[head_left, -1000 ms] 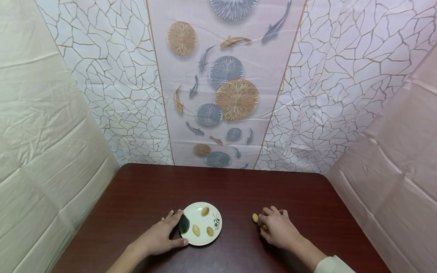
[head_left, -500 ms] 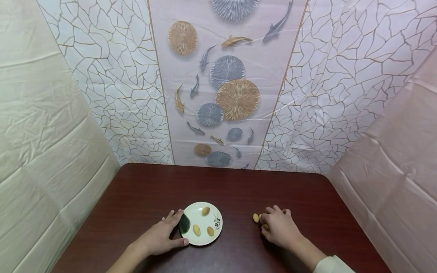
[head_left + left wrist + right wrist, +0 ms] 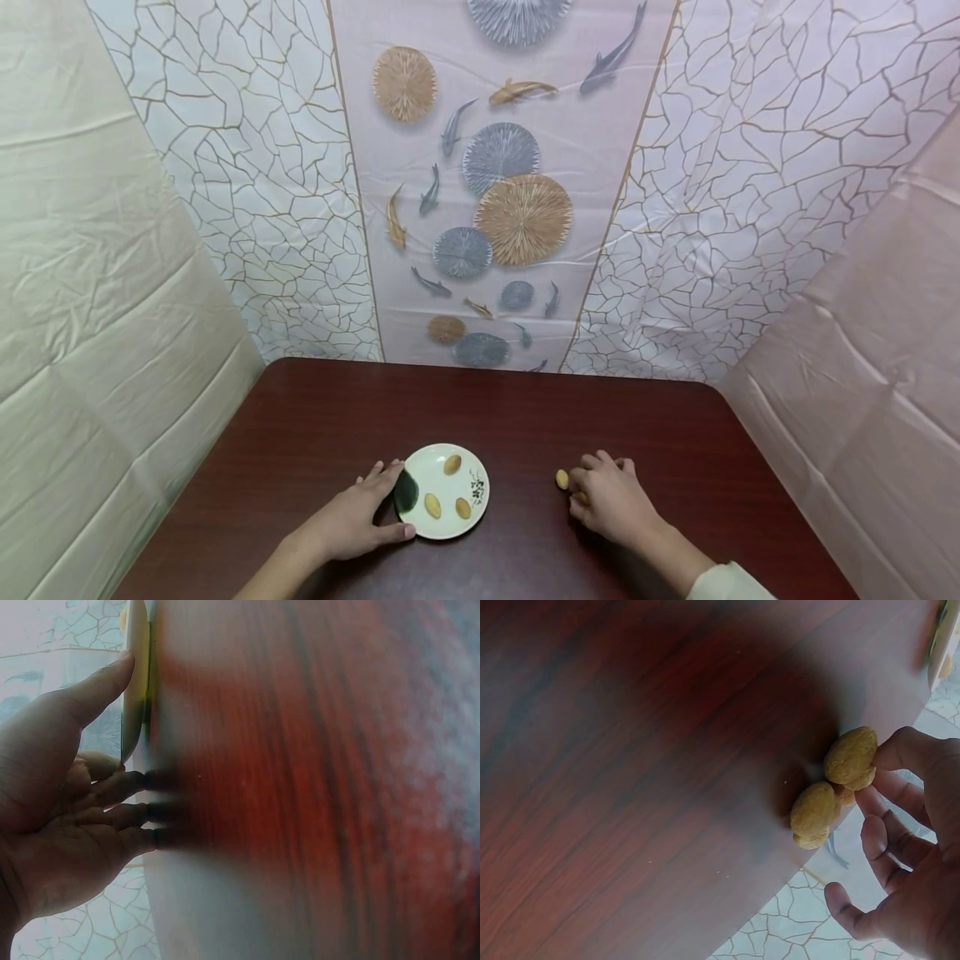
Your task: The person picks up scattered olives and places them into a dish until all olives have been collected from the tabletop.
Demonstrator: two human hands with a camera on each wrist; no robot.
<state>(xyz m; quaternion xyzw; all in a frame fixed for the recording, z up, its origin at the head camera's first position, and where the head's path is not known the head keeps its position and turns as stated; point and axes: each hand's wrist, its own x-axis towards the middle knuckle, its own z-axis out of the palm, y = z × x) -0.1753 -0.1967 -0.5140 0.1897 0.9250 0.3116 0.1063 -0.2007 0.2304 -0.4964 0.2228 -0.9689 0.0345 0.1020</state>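
The oval pieces (image 3: 851,755) looked light, firm and dry, slightly rough-skinned, so I judged a fingertip pinch across the narrow middle would hold one best; pressed at a rounded end, it might roll or skid on the smooth counter (image 3: 517,425). Three pieces (image 3: 432,505) lay on the plate (image 3: 442,483); others sat clustered well to the plate's right, with one loose piece (image 3: 562,479) on the side nearest the plate. My right hand (image 3: 611,498) was over that cluster, thumb and a finger narrowed on a half-hidden piece (image 3: 861,778); whether it had lifted, I couldn't tell. My left hand (image 3: 348,517) was spread wide at the plate's left rim, touching it. Compared with half a second earlier, a pale sliver that had shown beside the loose piece was now covered by my fingers, while the plate, its pieces and my left hand had stayed put.
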